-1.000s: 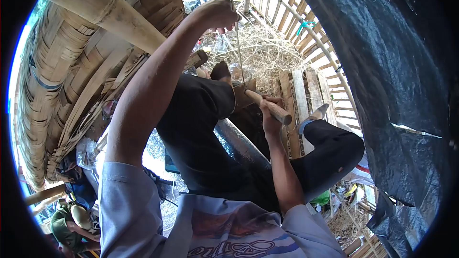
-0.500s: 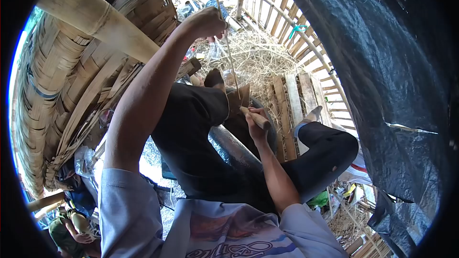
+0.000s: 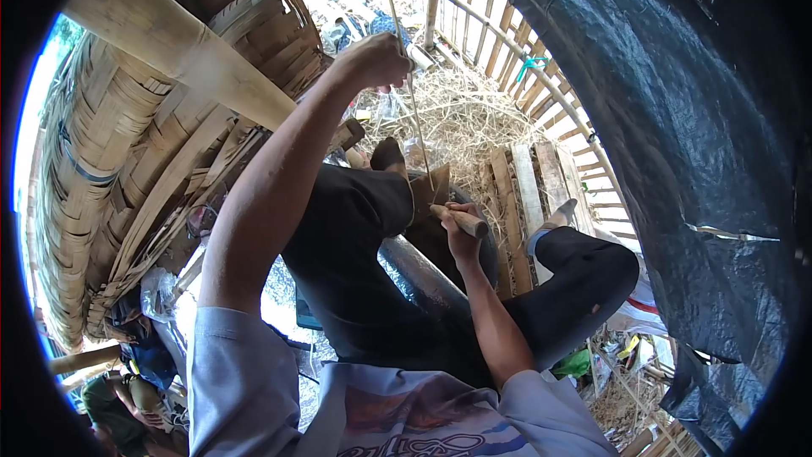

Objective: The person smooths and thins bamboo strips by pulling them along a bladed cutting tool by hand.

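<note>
My left hand (image 3: 383, 61) is closed round a long thin strip (image 3: 415, 114), which rises past the top of the view and runs down to the tool at my knee. My right hand (image 3: 461, 233) grips a thick wooden handle (image 3: 467, 223). The handle's front end meets the strip's lower part; any blade there is too small to make out. Beside that meeting point, a brown flat piece (image 3: 420, 192) lies against my bent knee (image 3: 385, 203). My legs are in dark trousers, with one bare foot (image 3: 562, 213) on wooden slats (image 3: 530, 182).
A thick bamboo pole (image 3: 182, 46) crosses the upper left, before woven bamboo panels (image 3: 72, 203). Dark plastic sheeting (image 3: 677, 144) hangs at right beside a slatted bamboo fence (image 3: 554, 89). Straw (image 3: 465, 106) covers the ground ahead. Another person (image 3: 127, 410) is at the lower left.
My left hand has come down and nearer with the strip. My right hand and the handle have shifted left and lower than a second ago. The camera view has also moved slightly.
</note>
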A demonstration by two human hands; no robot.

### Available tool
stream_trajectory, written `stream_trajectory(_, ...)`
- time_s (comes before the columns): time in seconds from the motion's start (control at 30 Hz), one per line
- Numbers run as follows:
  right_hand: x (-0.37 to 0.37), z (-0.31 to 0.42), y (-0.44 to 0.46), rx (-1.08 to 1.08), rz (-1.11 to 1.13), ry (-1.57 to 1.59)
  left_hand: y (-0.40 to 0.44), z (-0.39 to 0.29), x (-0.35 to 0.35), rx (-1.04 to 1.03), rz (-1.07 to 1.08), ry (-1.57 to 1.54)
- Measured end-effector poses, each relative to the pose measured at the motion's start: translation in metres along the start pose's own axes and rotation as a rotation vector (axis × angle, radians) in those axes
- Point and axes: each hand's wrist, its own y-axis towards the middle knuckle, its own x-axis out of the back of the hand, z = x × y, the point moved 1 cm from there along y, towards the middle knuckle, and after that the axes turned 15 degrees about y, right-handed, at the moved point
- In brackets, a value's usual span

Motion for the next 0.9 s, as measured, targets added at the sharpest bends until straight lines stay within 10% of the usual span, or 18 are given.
stream_trajectory(0.9,-0.018,0.077,0.008,-0.172,-0.169,0.315,0.004,-0.005,-0.023,-0.035,0.162,0.083)
